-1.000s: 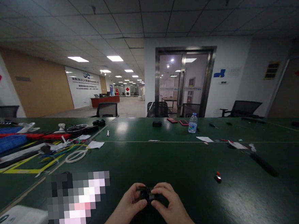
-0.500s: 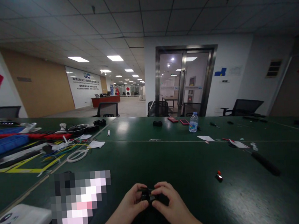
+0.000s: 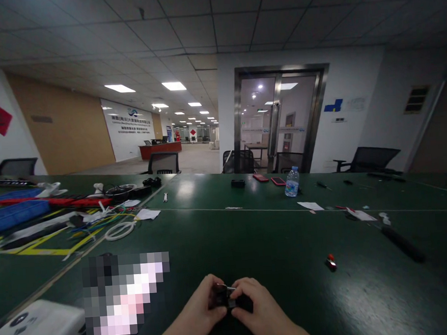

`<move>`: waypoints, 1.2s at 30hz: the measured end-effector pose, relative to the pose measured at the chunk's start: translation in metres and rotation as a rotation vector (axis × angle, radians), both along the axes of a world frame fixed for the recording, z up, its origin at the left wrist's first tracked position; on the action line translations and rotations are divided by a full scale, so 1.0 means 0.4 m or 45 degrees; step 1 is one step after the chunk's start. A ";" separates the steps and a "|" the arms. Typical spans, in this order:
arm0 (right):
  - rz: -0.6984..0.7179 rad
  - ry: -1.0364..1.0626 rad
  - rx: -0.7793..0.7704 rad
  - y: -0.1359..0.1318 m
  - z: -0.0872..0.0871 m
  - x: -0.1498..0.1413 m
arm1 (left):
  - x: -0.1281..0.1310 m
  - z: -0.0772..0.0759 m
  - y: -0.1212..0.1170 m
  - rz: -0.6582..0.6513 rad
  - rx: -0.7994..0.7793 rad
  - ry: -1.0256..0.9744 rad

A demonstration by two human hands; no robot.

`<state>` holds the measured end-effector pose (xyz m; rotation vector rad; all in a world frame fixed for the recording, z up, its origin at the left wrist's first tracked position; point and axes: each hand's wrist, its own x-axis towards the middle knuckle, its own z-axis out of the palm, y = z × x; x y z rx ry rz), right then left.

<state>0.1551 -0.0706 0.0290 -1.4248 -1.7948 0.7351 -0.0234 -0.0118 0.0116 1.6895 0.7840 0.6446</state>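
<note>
Near the front edge of the green table, both my hands close round a small black object, whose kind I cannot make out. My left hand pinches its left side between thumb and fingers. On the other side, my right hand grips it in the same way, fingertips at the top and thumb below. A thin bright metallic edge shows at its top, between the fingertips. Much of the object is covered by my fingers. A small red and silver item lies to the right of my hands.
A white box-like device and a blurred-out area stand at the left. Cables, blue trays and tools crowd the far left. A water bottle stands at the back; a black-handled tool lies right.
The view has shifted slightly. My fingers have moved a little on the black object, and a bright metallic edge now shows at its top.
</note>
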 end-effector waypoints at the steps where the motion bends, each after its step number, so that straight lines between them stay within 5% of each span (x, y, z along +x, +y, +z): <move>1: 0.001 -0.033 0.005 -0.001 0.001 -0.001 | -0.002 0.000 -0.001 0.037 0.037 0.053; 11: -0.009 -0.070 -0.028 -0.011 0.015 -0.003 | -0.020 0.025 0.002 0.100 0.310 0.278; 36: -0.066 -0.182 0.012 -0.004 0.004 -0.005 | -0.015 0.023 0.007 0.107 0.357 0.341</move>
